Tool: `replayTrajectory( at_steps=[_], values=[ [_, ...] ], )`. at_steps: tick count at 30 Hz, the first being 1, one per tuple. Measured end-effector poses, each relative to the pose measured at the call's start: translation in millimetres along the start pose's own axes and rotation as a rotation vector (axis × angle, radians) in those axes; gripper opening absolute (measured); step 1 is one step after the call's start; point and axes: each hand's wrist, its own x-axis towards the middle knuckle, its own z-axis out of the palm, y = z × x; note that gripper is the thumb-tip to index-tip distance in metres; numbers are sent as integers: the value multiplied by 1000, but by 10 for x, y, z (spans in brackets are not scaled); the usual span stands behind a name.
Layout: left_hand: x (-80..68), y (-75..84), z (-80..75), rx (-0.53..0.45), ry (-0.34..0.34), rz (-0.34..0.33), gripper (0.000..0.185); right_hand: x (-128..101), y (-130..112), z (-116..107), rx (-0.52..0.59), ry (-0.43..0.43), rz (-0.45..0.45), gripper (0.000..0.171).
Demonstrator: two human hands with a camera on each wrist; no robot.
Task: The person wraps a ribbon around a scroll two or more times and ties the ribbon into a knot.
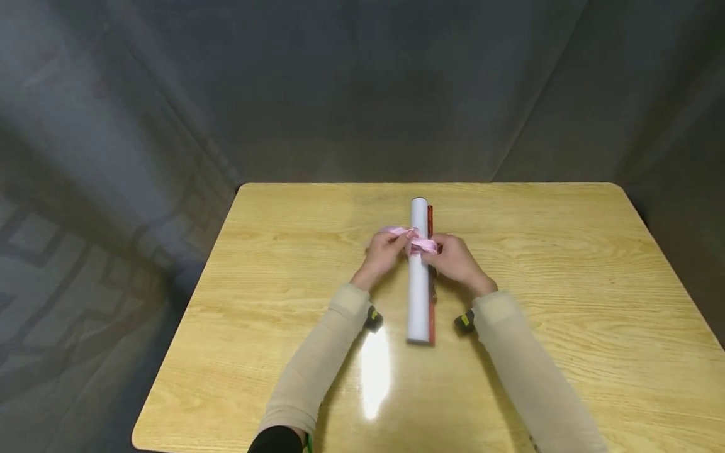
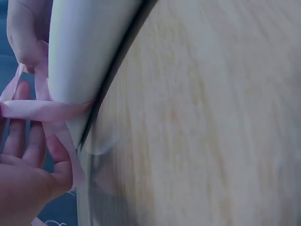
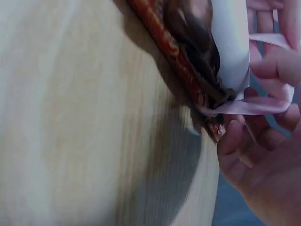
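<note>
2 hands meet at the middle of a white rolled tube (image 1: 418,277) lying lengthwise, near to far, at the centre of a yellow wooden table (image 1: 566,302). A thin red-brown patterned roll (image 1: 430,217) lies just beside the tube, touching its right side, so the pair rests as 1 bundle. A pink ribbon (image 1: 421,245) crosses the bundle about a third of the way from its far end; lying flat on the table likely keeps the rolls steady while the ribbon is worked around both.

On the left of the tube, the left hand (image 1: 385,250) pinches 1 end of the ribbon with curled fingers, a loop of pink showing above its knuckles. Opposite it, the right hand (image 1: 455,258) closes on the other end, fingertips drawn in against the tube's right side. From the left wrist, the ribbon (image 2: 42,110) is seen taut across the tube (image 2: 84,47), with the fingers (image 2: 23,141) close beneath it. From the right wrist, the ribbon (image 3: 254,106) wraps under the patterned roll (image 3: 164,42).

Both forearms wear beige sleeves (image 1: 317,365). Grey cloth (image 1: 340,88) hangs behind the table.
</note>
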Motion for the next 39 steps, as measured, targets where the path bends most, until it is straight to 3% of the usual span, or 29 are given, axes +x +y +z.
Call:
replayTrajectory(
  at_steps=[8,11,14,17,20,23,26,29,34,36,39],
  values=[
    [-1,-5,2,-105,21,-80,29,-155,-2,60,-208,273,-68,28],
    [-6,8,10,-86,28,-87,30,-192,-12,75,-185,361,-64,24],
    [-25,18,14,-52,34,-100,30,-240,-30,57,22,374,5,17],
    [-42,11,11,-47,29,-120,29,-291,-41,-11,382,286,93,13],
    [-46,4,7,-47,29,-126,30,-318,-34,-124,645,193,148,11],
    [-36,9,0,-21,35,-133,32,-318,-5,-245,741,165,138,8],
    [-32,16,-15,4,55,-148,32,-310,52,-353,614,177,124,14],
    [-30,10,-36,33,96,-169,29,-327,150,-447,356,176,80,22],
    [-24,-5,-63,-148,125,-216,23,-423,339,-570,-54,223,-70,21],
    [-28,-9,-84,-253,119,-236,23,-469,397,-603,-137,235,-95,20],
    [-41,-16,-129,-318,113,-254,23,-528,449,-640,-175,239,-114,21]
  ],
)
